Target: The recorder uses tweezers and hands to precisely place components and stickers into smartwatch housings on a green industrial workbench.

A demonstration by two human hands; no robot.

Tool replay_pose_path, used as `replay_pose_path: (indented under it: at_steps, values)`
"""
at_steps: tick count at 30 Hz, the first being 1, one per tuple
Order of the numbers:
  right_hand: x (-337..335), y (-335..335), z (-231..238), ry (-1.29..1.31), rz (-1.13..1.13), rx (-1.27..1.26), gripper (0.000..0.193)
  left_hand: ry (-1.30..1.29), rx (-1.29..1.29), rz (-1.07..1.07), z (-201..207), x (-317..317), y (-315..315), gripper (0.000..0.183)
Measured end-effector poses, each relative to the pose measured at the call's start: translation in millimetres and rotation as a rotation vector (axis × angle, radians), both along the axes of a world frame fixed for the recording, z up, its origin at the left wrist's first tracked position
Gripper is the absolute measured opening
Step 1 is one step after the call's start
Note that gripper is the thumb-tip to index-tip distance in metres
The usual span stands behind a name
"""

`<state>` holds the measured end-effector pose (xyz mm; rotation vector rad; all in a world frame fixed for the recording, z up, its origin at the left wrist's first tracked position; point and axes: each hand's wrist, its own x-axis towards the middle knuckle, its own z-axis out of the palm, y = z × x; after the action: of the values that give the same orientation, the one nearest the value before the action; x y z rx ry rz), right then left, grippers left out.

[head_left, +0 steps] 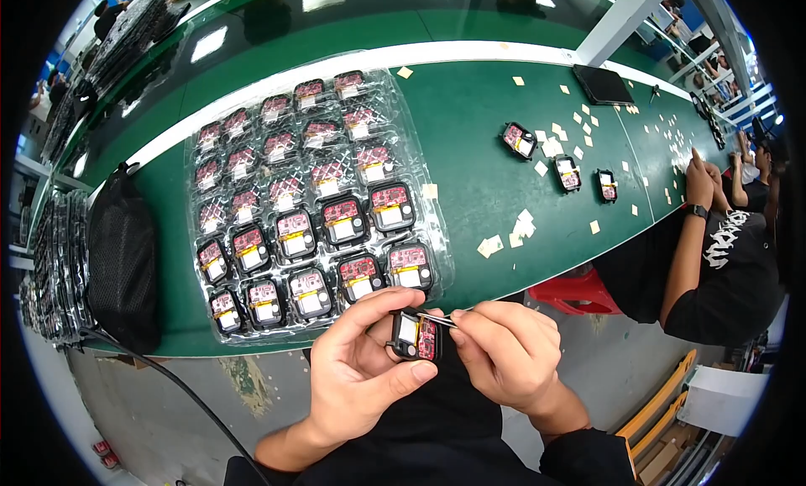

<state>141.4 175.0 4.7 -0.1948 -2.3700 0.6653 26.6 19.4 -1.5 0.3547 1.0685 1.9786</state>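
My left hand [361, 364] grips a small black device housing [416, 336] by its edges, between thumb and fingers. Inside the housing show a red circuit board, a whitish block and a yellow strip. My right hand [512, 352] pinches metal tweezers [437, 318], whose tips lie over the housing's upper edge; whether they hold anything is too small to tell. Just beyond my hands, a clear plastic tray [428, 192] carries rows of similar housings. Three more housings, one of them the far-left housing [519, 141], lie loose on the green table [470, 251].
Pale paper squares [524, 225] are scattered over the table's right half. A dark flat panel [603, 84] lies at the back right. On the left stand a black mesh bag [124, 259] and stacked trays [54, 276]. A co-worker [722, 259] sits at the right beside a red stool [579, 291].
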Motion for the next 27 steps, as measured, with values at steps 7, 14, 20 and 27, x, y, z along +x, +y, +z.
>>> replay_pose_path:
  at_steps: [7, 14, 20, 27]
  values:
    - [-0.5, 2.1, 1.9, 0.023, 0.023, 0.006, 0.021, 0.067, 0.094, -0.047, -5.0, -0.3, -1.0, 0.064]
    - [2.4, 3.1, 0.0, 0.043, 0.03, -0.039, 0.018, 0.05, 0.067, -0.063, -5.1, -0.8, -1.3, 0.064]
    - [1.4, 5.7, -4.3, 0.045, 0.051, -0.006, 0.025, 0.063, 0.078, -0.059, -6.7, -1.2, -1.8, 0.063]
    - [1.1, 1.6, -12.5, 0.071, 0.042, 0.03, 0.024, 0.075, 0.041, -0.069, -1.0, -0.4, -2.4, 0.064]
